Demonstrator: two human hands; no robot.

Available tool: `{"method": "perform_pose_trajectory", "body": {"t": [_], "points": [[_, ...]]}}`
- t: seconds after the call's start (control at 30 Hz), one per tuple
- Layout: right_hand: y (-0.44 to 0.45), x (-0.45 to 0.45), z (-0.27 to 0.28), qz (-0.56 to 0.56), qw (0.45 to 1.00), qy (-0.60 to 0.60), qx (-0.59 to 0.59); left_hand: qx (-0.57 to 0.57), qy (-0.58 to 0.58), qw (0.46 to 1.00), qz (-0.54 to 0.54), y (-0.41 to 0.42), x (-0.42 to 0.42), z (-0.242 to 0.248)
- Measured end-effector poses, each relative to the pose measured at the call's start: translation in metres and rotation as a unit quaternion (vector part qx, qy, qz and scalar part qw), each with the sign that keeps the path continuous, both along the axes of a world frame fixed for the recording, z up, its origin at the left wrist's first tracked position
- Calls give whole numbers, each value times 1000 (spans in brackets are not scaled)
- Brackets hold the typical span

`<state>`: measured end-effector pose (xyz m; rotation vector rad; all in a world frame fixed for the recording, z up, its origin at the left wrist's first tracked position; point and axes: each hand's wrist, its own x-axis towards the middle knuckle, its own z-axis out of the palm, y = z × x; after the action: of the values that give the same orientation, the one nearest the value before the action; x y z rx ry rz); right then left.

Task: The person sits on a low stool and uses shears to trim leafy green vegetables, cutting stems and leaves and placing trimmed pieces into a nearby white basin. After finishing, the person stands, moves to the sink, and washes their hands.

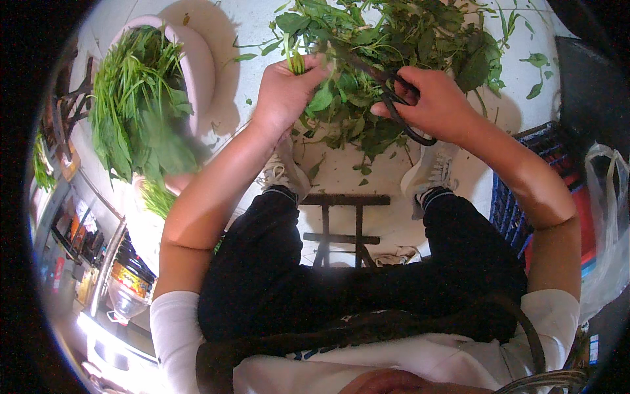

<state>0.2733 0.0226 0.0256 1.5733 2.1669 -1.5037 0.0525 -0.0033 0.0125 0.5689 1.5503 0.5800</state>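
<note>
Several green stems (296,60) of a leafy vegetable are pinched in my left hand (290,86), their leaves reaching up past the fingers. My right hand (433,101) grips black-handled scissors (393,101); their dark blades point up and left toward the left hand. Whether the blades touch a stem cannot be told. Below both hands a loose heap of cut leaves and stems (423,34) spreads over the pale tiled floor (261,24). To the left, a pale pink basin (197,74) holds a large bunch of long-stemmed greens (135,98) that hang over its rim.
A blue plastic crate (507,202) stands by my right arm, with a clear plastic bag (608,197) beyond it. Between my shoes (283,172) is a dark folding stool frame (344,199). A plastic bottle (130,285) and a shelf rail crowd the lower left.
</note>
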Motion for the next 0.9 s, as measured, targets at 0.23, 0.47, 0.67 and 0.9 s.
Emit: {"method": "perform_pose_trajectory", "body": {"t": [0.23,0.47,0.67,0.9], "points": [[1,3,-2,15,1000,17,22,39,-111,993,-1,3,-5,4],[-3,18,-21,5,999,50,11,64,-17,992,-108,-5,1,-7],[-18,28,-32,-162,977,39,-132,135,105,965,-201,-22,-22,-16],[-39,48,-39,-194,954,45,-225,70,615,755,-214,10,-134,87]]}}
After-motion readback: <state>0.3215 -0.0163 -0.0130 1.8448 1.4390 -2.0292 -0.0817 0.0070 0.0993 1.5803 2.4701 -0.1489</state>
